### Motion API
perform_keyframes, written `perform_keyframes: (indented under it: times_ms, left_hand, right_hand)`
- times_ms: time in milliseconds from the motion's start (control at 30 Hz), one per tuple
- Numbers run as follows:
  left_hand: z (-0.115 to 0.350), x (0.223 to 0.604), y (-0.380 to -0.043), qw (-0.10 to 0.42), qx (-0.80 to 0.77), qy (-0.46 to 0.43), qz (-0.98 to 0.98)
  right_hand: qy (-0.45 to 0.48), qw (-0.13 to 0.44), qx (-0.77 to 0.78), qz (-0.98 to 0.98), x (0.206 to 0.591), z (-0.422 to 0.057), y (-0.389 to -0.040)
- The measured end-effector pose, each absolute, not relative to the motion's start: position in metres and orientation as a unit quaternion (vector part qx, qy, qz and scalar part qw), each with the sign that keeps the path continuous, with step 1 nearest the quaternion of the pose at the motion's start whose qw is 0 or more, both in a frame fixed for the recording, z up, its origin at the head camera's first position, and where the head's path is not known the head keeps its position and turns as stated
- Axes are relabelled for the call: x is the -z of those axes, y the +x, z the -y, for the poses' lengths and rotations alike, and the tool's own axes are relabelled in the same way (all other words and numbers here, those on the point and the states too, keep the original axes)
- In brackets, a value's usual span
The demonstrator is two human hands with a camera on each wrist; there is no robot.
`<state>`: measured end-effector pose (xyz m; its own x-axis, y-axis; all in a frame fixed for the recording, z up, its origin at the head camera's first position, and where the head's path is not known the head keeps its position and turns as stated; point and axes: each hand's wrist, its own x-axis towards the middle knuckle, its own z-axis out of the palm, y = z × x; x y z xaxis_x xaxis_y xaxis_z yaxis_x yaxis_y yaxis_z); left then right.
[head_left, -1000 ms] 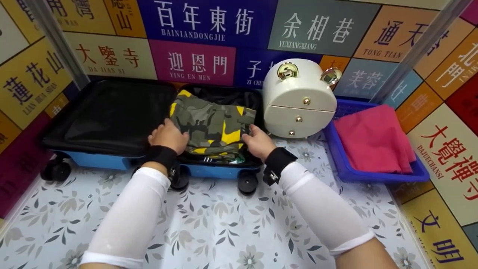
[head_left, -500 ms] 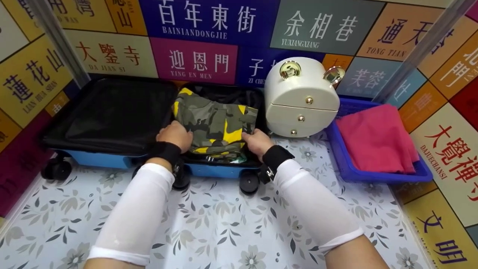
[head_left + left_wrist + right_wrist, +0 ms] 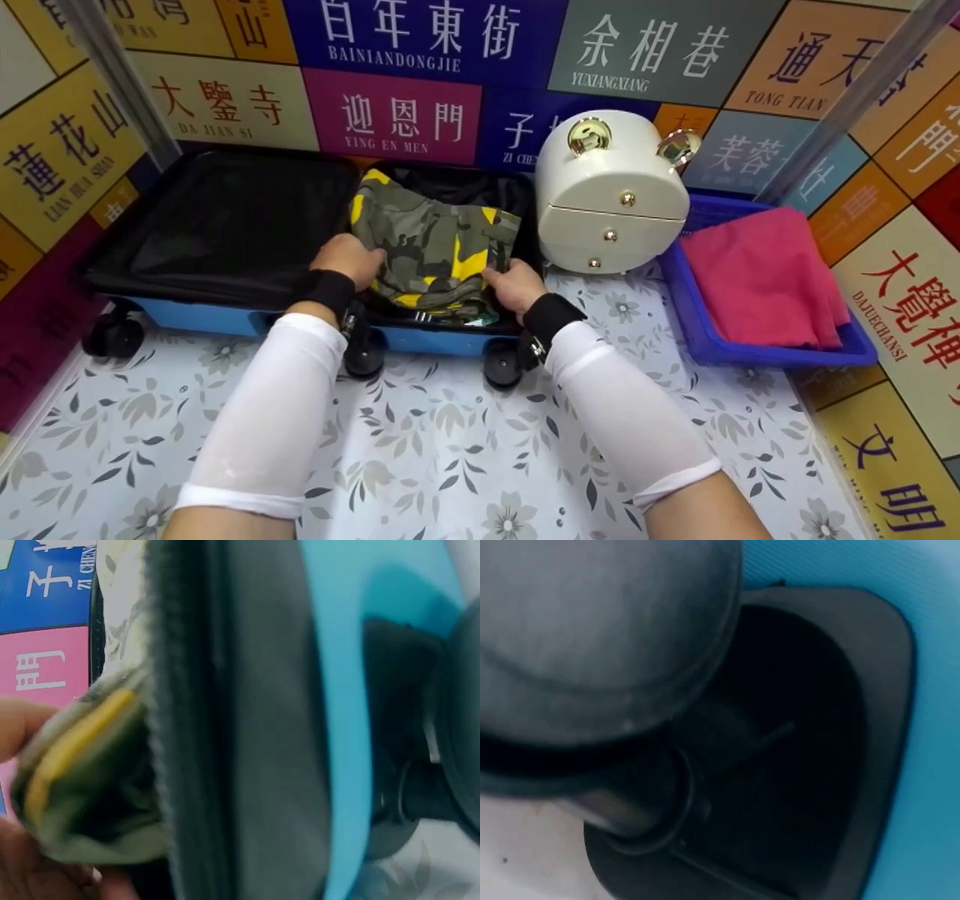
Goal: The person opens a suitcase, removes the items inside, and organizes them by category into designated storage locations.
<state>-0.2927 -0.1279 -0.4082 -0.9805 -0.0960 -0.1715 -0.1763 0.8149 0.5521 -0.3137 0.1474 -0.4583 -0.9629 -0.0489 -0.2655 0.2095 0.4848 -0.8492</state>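
A folded camouflage garment [image 3: 431,232] in grey, green and yellow lies in the right half of an open blue suitcase [image 3: 442,343]. My left hand [image 3: 346,259] pinches its left edge; in the left wrist view, a thumb and fingers [image 3: 30,866] stand around a bulging fold [image 3: 86,772] beside the suitcase rim. At the garment's lower right edge, my right hand [image 3: 517,287] grips the cloth with the thumb on top; its other fingers are mostly hidden. Only a suitcase wheel [image 3: 592,637] and the blue shell fill the right wrist view.
The suitcase's black-covered left half [image 3: 232,225] lies flat beside the garment. A white drawer box [image 3: 611,195] with gold knobs stands close on the right. Further right is a blue basket [image 3: 694,341] holding a pink cloth [image 3: 765,277]. Printed panels [image 3: 397,120] wall in the floral surface [image 3: 435,442].
My right hand has slid a little down and left along the garment's edge. My left hand has shifted slightly, still at the left edge. The garment stays in the suitcase.
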Motion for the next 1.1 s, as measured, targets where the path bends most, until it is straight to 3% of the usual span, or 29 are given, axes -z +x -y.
perform_keyframes:
  times_ms: [333,667,933,1100]
  left_hand:
    - [0.124,0.413,-0.298,0.133,-0.345,-0.066,-0.927]
    - [0.127,0.420,-0.298,0.076,-0.367,-0.070,-0.924]
    - [0.125,0.417,-0.296,0.144,-0.409,-0.088,-0.897]
    - [0.124,0.417,-0.297,0.129,-0.410,-0.070,-0.900]
  right_hand:
    - [0.061,0.146,0.515,-0.842,0.459,-0.149,-0.315]
    - [0.093,0.179,0.589,-0.783,0.459,-0.145,-0.315]
    - [0.093,0.222,0.658,-0.714,0.459,-0.142,-0.317]
    - [0.079,0.223,0.639,-0.732,0.457,-0.141,-0.315]
